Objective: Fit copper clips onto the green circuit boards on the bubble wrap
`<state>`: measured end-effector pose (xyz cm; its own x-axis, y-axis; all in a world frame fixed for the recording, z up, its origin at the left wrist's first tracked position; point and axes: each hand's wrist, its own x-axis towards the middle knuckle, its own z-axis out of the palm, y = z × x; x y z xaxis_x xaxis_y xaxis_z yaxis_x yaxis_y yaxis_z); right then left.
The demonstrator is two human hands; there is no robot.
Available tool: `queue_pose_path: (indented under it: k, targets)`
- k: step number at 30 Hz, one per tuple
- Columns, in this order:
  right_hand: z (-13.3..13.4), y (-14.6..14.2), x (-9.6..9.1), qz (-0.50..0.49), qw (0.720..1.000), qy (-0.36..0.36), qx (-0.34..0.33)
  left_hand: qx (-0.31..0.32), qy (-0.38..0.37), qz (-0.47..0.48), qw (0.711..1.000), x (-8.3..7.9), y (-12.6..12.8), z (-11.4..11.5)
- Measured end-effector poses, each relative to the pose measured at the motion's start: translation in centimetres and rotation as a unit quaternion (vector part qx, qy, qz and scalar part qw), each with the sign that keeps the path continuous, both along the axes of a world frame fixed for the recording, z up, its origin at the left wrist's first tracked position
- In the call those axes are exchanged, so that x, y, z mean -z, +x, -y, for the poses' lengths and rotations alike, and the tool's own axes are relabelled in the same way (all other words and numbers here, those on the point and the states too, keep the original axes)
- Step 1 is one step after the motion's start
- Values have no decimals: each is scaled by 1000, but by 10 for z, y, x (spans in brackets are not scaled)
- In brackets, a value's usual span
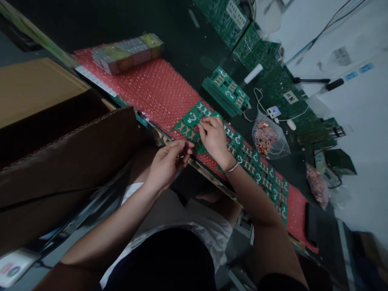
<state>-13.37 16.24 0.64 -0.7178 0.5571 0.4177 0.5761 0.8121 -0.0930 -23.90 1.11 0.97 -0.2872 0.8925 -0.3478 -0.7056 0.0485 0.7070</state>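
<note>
Green circuit boards with copper-coloured and white parts lie in a row on a red bubble-wrap sheet. My right hand, with a bracelet on its wrist, is over the boards at the row's left end. Its thumb and fingertips are pinched together close to a board; anything between them is too small to make out. My left hand is at the table's front edge, just left of the right hand. Its fingers are curled in with the thumb against them, and what they hold, if anything, is hidden.
Behind the row stands a stack of green boards. A clear bag of copper pieces lies farther right, with a second bag beyond it. Wrapped blocks rest on the sheet's far left. An open cardboard box stands at the left.
</note>
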Motion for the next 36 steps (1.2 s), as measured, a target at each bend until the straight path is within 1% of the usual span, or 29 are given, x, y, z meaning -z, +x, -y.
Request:
queue_pose_path:
  k: [2, 4, 6, 9, 11, 13, 16, 18, 19, 21, 23, 25, 28, 31, 33, 36]
  targets:
    - [2, 3, -6, 15, 1000, 3, 19, -1, 8, 6, 1000, 0, 0, 0]
    - [9, 9, -14, 6, 1000, -6, 23, 2, 25, 19, 1000, 0, 0, -1]
    - [23, 16, -24, -29, 999, -35, -1, 12, 54, 29, 998, 0, 1, -1]
    - [53, 29, -37, -75, 991, -96, -59, 34, 82, 22, 996, -2, 3, 0]
    - [71, 37, -42, -74, 985, -128, -85, 48, 64, 13, 997, -4, 8, 1]
    - [84, 45, -43, -59, 983, -148, -94, 61, 32, 1, 998, -5, 17, 2]
    - [94, 60, -43, -46, 980, -172, -86, 93, 12, -10, 996, -5, 34, 5]
    - [98, 73, -43, -58, 978, -186, -79, 121, -1, -3, 993, -4, 45, 7]
    - [99, 81, -43, -72, 977, -187, -72, 141, -10, 6, 990, -4, 50, 8]
    - [102, 97, -43, -107, 979, -167, -52, 193, -19, 28, 981, -3, 58, 9]
    - [104, 114, -42, -133, 981, -137, -42, 255, -8, 48, 966, -3, 64, 8]
    - [105, 128, -40, -150, 979, -129, -51, 294, 7, 61, 954, -3, 71, 6]
    - [106, 146, -39, -186, 966, -165, -66, 300, 18, 42, 953, -3, 84, 3]
    - [108, 159, -41, -199, 957, -193, -89, 288, 36, -20, 957, -2, 95, 1]
    - [111, 167, -40, -202, 957, -186, -96, 296, 31, -30, 954, -3, 100, -1]
    - [115, 175, -36, -225, 962, -133, -79, 313, 6, 22, 949, -6, 106, -3]
